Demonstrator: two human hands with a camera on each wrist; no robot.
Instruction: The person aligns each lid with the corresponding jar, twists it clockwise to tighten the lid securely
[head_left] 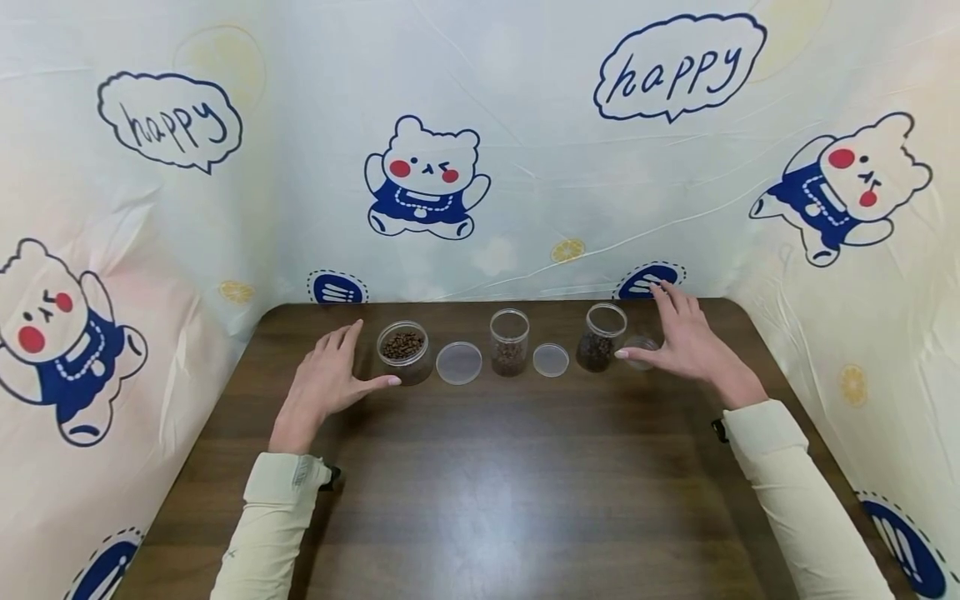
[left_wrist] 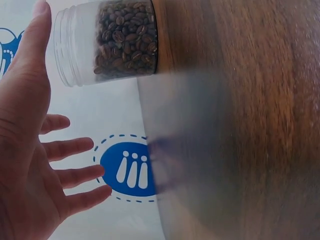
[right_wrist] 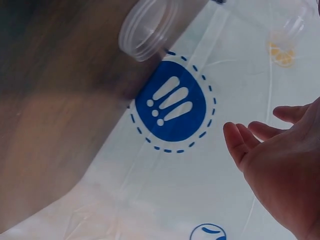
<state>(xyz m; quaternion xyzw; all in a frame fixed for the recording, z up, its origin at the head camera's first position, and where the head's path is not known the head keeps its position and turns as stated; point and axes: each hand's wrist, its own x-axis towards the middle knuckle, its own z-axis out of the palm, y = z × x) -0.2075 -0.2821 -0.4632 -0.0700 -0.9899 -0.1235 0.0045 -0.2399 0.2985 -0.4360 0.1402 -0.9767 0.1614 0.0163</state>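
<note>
Coffee jar (head_left: 411, 372) is set upright and uncapped near the table's (head_left: 480, 475) back edge, just beside the left hand (head_left: 322, 383). Left hand is spread wide, thumb well apart from fingers, nothing held; whether the jar is touched by the thumb cannot be told. Right hand (head_left: 686, 346) is likewise spread, nothing held, near the right tall jar (head_left: 602, 333) and a small lid (head_left: 642, 348). Coffee jar is judged light, stiff, somewhat slippery, probably plastic; beans (head_left: 403, 345) could be spilled if it is tipped. Best gripped around the smooth wall, below the rim. Beans are seen through the side, past halfway up, in the left wrist view; rim threads too. Middle jar (head_left: 510, 346) and large lid (head_left: 459, 363) are caught only by the head view.
</note>
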